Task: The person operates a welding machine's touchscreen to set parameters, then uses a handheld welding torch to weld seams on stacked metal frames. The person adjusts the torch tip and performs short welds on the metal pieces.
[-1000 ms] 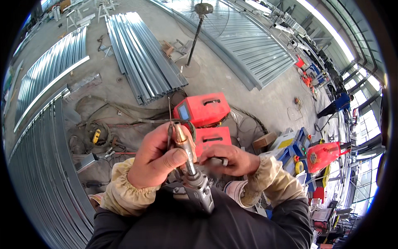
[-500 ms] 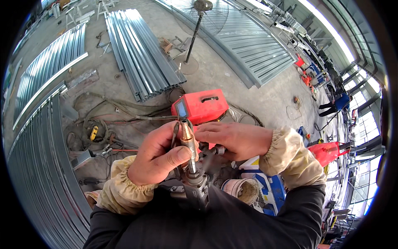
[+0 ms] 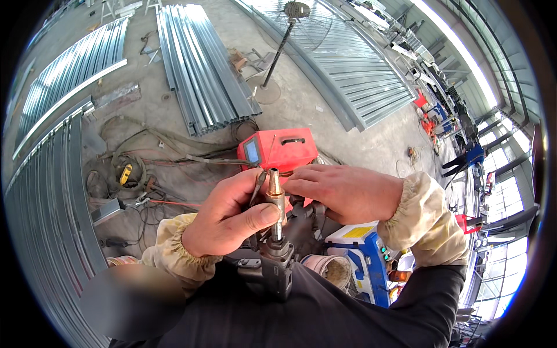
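Observation:
Upright in front of my chest is a welding torch with a copper nozzle, a silvery tube and a dark body. My left hand is closed round its tube, thumb across the front. A thin dark metal piece sticks up between the left fingers; its kind is unclear. My right hand reaches across from the right with fingers pressed together. Its fingertips lie behind and beside the nozzle, so what they grip is hidden. Dark fittings show just under the right hand.
A red machine with a small screen stands on the floor ahead. Cables and hoses coil to its left. Metal profile stacks lie beyond. Below my right arm are a bucket and a blue-white machine. A person is far right.
My view has shifted slightly. The nozzle tip shows more plainly beside my right fingers, and my right hand appears a little farther right. The left hand keeps its hold on the tube.

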The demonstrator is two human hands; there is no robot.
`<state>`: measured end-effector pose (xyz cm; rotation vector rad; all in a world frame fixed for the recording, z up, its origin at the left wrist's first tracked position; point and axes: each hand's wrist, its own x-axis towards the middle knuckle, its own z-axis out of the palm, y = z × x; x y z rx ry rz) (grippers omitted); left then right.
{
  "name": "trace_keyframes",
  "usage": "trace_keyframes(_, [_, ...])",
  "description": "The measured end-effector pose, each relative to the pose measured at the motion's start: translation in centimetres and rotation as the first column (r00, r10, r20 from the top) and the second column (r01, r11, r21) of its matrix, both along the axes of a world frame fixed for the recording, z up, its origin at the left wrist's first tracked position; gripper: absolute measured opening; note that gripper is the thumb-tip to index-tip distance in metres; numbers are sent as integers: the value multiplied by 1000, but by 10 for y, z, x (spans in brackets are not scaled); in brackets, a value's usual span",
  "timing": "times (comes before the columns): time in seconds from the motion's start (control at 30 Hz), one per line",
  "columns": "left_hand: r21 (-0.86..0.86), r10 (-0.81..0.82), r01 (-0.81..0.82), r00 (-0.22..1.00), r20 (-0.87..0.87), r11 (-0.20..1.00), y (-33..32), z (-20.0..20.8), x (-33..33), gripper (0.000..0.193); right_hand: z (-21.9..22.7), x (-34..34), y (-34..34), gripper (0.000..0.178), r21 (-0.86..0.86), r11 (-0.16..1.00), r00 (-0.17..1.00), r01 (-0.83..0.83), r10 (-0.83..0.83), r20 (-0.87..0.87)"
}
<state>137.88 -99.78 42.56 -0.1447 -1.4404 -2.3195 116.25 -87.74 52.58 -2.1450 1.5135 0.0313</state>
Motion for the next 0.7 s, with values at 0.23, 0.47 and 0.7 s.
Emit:
trace_keyframes(0.23, [-1,35,-35,998,58,999,-1,2,1,41,13,8,8,45,-83,996,991,17,-28,-132])
trace_keyframes(0.47, [41,-1,0,1000,28,999,2,4,1,38,39,21,15,27,-69,997,930,-36,8,-369])
trace_keyframes(0.7, [-1,-12,12,999,44,1000,3,3,-1,37,82,67,30,18,33,993,769,112,-66,-635])
